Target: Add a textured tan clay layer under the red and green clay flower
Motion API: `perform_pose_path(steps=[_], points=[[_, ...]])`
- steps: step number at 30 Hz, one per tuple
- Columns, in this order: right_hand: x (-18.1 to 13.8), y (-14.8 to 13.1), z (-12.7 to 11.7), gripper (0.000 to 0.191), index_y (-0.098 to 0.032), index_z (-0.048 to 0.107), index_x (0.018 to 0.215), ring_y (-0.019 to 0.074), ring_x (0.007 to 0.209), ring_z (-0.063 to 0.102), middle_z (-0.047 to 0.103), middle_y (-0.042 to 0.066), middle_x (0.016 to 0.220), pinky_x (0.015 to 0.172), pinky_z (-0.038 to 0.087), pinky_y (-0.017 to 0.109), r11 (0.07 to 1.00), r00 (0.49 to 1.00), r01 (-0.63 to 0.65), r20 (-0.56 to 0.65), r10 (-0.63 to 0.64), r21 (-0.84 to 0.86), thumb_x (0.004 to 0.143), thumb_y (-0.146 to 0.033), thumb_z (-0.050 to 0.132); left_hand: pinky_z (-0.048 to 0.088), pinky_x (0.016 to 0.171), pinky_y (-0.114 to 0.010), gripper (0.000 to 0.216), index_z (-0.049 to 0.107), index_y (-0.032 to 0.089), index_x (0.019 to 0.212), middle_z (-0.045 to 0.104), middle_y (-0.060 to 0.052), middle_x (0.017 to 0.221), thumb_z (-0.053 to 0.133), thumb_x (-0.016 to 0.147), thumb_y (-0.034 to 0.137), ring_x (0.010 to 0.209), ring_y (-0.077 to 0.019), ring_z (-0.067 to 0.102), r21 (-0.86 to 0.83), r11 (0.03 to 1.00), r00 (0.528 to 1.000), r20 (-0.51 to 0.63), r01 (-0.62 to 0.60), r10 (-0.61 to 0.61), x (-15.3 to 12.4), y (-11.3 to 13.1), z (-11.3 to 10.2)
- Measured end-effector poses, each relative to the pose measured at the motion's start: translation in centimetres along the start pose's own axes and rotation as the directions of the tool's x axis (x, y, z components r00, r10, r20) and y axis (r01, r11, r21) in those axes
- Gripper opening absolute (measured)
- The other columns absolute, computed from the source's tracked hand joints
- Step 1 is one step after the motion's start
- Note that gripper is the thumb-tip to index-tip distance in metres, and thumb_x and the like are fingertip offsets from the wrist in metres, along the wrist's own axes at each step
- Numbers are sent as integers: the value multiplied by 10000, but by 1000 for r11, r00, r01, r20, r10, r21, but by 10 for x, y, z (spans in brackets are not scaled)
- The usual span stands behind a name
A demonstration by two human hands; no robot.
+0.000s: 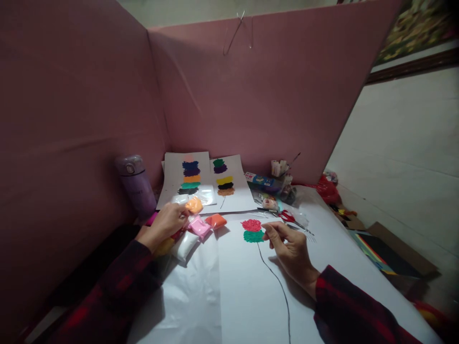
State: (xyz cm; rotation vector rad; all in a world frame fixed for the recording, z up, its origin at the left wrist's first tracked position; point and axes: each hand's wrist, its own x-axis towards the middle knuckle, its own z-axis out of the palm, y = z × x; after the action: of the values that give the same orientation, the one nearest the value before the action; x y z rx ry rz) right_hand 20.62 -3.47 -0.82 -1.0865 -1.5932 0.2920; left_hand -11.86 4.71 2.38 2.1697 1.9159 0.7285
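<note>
My left hand [168, 223] is over a pile of small soft-looking packets, its fingers drawn together at the edge of a light orange packet [194, 205]. Whether they grip that packet or another under them is hidden. Close by lie a pink packet [200, 227], a white packet [186, 246] and a darker orange packet [216, 220]. On the right, my right hand [291, 247] hovers at a white sheet [244, 291], thumb and forefinger pinched beside a green patch [253, 236]. Anything between those fingertips is too small to make out. Above the green is a red patch [251, 224], and a black line runs downward.
Two sheets with colored patches [172, 181] lean at the back. A purple bottle [138, 186] stands left. Red scissors [287, 216], a blue-labelled pack [260, 179] and a small holder [278, 168] are at the back right. Pink panels [265, 95] enclose the table.
</note>
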Motion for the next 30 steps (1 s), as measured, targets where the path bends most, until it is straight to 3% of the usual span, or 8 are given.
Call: perform_pose_path(steps=[4, 8, 14, 21, 30], points=[[0, -4, -1, 233, -165, 650, 791, 111, 440, 514, 626, 6, 592, 427, 418, 229, 1000, 1000, 17, 11, -17, -12, 896, -339, 536, 293, 557, -267, 104, 606, 218, 503, 573, -38, 552, 567, 581, 162, 612, -191, 527, 143, 990, 1000, 9, 3, -4, -3, 1, 0], [0, -6, -1, 231, -169, 648, 786, 112, 443, 512, 626, 6, 594, 431, 418, 229, 999, 999, 31, 15, -31, -30, 900, -332, 531, 239, 519, -282, 269, 486, 210, 399, 488, -42, 457, 569, 652, 239, 509, -179, 468, 211, 976, 999, 1, 42, -43, -4, 1, 4], [0, -5, -1, 211, -173, 651, 797, 108, 442, 507, 623, -1, 593, 442, 414, 226, 998, 999, 51, 20, -50, -45, 898, -320, 539, 216, 490, -269, 316, 537, 216, 428, 515, -26, 459, 633, 652, 418, 483, -172, 467, 173, 984, 997, 56, 49, -59, -5, 3, 8], [0, -4, -1, 209, -170, 654, 796, 108, 437, 510, 627, -4, 589, 440, 408, 229, 997, 998, 64, 13, -63, -42, 894, -320, 546, 214, 440, -247, 208, 564, 196, 484, 541, -2, 457, 585, 655, 312, 455, -147, 476, 61, 996, 993, 98, 65, -71, -2, 1, 16], [0, -3, -2, 206, -174, 655, 810, 110, 438, 512, 631, 0, 591, 434, 411, 232, 997, 998, 65, 21, -64, -48, 896, -322, 540, 327, 520, -231, 153, 571, 177, 595, 577, 7, 575, 523, 676, 297, 583, -153, 526, -56, 998, 997, -72, 6, -10, -4, 11, -21]])
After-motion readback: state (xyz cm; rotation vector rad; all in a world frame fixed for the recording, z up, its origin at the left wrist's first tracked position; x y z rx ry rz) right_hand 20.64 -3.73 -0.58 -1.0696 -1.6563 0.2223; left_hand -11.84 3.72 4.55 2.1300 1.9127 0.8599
